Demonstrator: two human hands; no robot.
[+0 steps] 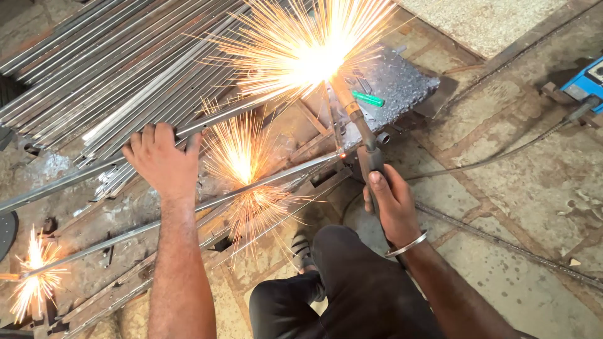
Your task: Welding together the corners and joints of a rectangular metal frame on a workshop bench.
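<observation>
On the floor, left hand (162,162) grips a steel rod (207,123); right hand (392,204) grips the sparking welding torch (359,129).

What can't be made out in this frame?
- Head view: the weld spot at the rod's tip is washed out by spark glare.
- The left hand covers the steel bar under its palm.
- The right hand hides most of the holder's handle.
- The blue machine is cut off by the right edge.

Left hand (162,160) palm-down, right hand (391,202) fingers clenched.
</observation>
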